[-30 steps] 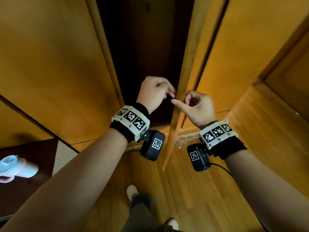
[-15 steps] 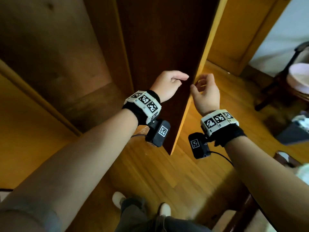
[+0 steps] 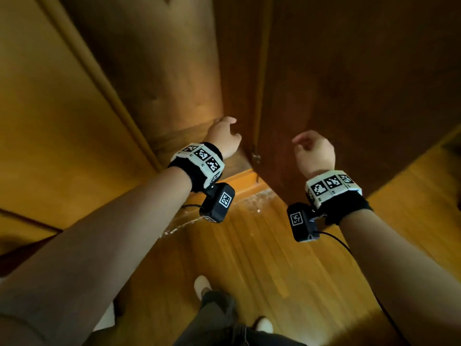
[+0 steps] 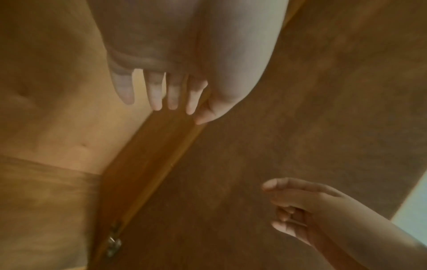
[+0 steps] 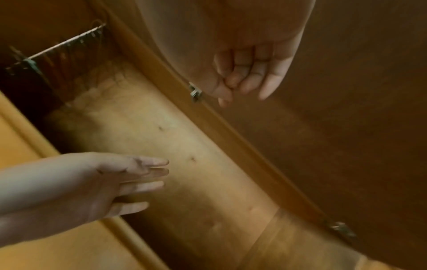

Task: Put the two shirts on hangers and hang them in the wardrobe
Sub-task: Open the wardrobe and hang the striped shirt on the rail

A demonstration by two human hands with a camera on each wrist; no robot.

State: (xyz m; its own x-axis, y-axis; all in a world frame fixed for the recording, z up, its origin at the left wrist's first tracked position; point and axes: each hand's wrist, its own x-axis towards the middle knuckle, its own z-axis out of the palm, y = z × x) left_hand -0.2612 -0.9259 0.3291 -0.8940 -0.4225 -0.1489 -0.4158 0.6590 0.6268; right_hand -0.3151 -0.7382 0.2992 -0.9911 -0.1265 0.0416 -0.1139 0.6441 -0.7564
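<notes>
**Head view: both hands at the open wardrobe, nothing held**

Head view shows the person standing on a wooden floor [image 3: 249, 258] before the wardrobe [image 3: 159, 78], its right-hand door [image 3: 349, 83] swung open. The left hand [image 3: 224, 136] reaches into the opening near the door's hinged edge. Its grip is spread: in the left wrist view the fingers [image 4: 159, 91] extend straight and slightly apart, holding nothing. The right hand [image 3: 314, 151] hovers in front of the door's inner face; its grip is loosely curled and empty, the fingers [image 5: 245, 73] bent inward in the right wrist view. Whether either hand touches the wood cannot be told.

A metal hinge [image 5: 195, 93] sits on the door edge just beside the right hand. Inside, far left in the right wrist view, a hanging rail [image 5: 57, 47] crosses the dark interior. Neither shirts nor hangers can be made out in any view.
</notes>
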